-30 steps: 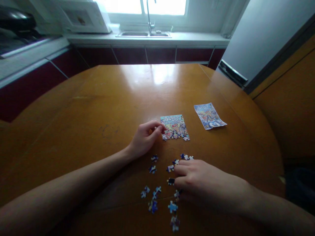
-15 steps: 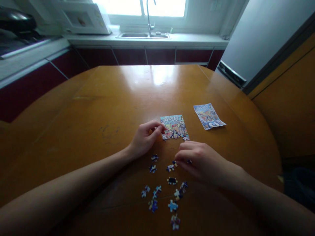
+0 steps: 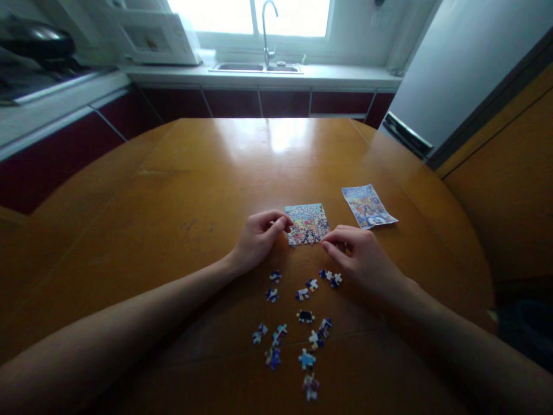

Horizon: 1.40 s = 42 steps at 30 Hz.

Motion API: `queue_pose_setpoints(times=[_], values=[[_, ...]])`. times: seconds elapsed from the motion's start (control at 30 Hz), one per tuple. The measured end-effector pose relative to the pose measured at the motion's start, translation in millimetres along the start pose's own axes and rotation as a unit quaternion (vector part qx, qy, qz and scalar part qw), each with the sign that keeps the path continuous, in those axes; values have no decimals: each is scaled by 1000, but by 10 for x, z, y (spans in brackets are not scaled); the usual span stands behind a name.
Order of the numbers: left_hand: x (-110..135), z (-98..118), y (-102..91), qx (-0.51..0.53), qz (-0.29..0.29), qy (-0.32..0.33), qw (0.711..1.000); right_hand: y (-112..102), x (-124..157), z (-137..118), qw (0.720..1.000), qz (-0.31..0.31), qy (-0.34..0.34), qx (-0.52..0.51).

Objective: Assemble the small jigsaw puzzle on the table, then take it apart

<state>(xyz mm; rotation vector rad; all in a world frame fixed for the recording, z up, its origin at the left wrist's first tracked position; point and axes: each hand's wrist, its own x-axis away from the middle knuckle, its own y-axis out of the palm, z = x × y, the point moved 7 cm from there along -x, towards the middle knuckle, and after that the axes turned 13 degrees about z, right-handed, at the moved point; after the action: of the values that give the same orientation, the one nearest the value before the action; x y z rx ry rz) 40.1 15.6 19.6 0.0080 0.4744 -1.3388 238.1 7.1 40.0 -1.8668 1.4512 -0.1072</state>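
Right hand (image 3: pixel 363 253) has moved: a second ago it was low among the loose pieces, half a second ago lifted between them and the puzzle. Now at the near right corner of the partly joined puzzle (image 3: pixel 307 222), thumb and index brought together there. Whether these fingers grip a piece, or only press the corner, cannot tell; the tips hide it.

Left hand (image 3: pixel 259 233) unchanged, at the puzzle's left edge, fingers curled with the thumb against the index. Anything pinched between them does not show. Reads as steadying.

Puzzle lies flat mid-table (image 3: pixel 194 173), far side straight, near edge notched with tabs. Printed sheet (image 3: pixel 369 204) lies to its right and slightly farther, apart from it, undisturbed.

Loose pieces sit nearer, in a scatter: a small cluster (image 3: pixel 330 277) just near of the right hand, uncovered now; a dark piece (image 3: pixel 306 316) mid-scatter; a light-blue piece (image 3: pixel 307 359) nearer still.

Meaning, as judged: attention has passed from sorting the scatter to the puzzle's near edge, which looks unfinished.
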Motion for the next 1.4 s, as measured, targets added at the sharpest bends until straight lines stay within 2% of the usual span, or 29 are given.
queue_pose_setpoints(times=[0.1, 0.17, 0.27, 0.33, 0.43, 0.6, 0.9, 1.0, 1.07, 1.17, 1.23, 1.3, 1.4], values=[[-18, 53, 39, -28, -43, -4, 999, -5, -26, 46, 1000, 3, 2, 2], [10, 106, 105, -74, -130, -10, 989, -27, -49, 72, 1000, 10, 3, 1], [136, 198, 142, -158, -266, 1, 951, -64, -75, 89, 1000, 22, 5, 2], [227, 254, 102, -199, -315, 16, 928, -75, -83, 90, 1000, 24, 6, 1], [288, 318, 4, -253, -308, 49, 916, -76, -86, 91, 1000, 24, 8, -3], [318, 291, -20, -294, -300, 47, 906, -91, -102, 116, 1000, 26, 12, -2], [359, 318, 43, -279, -367, 46, 886, -170, -162, 212, 998, 48, 42, 6], [345, 263, 77, -257, -359, 27, 897, -142, -159, 214, 998, 44, 47, -3], [300, 219, 122, -210, -333, 1, 919, -95, -144, 207, 998, 32, 52, -18], [183, 208, 181, -108, -250, -14, 962, 11, -101, 184, 997, 1, 62, -55], [126, 195, 193, -67, -191, -17, 979, 85, -66, 156, 994, -19, 66, -87], [110, 165, 192, -42, -147, -24, 988, 140, -38, 118, 989, -30, 67, -125], [142, 112, 190, -11, -119, -40, 992, 172, -19, 46, 985, -34, 49, -159]])
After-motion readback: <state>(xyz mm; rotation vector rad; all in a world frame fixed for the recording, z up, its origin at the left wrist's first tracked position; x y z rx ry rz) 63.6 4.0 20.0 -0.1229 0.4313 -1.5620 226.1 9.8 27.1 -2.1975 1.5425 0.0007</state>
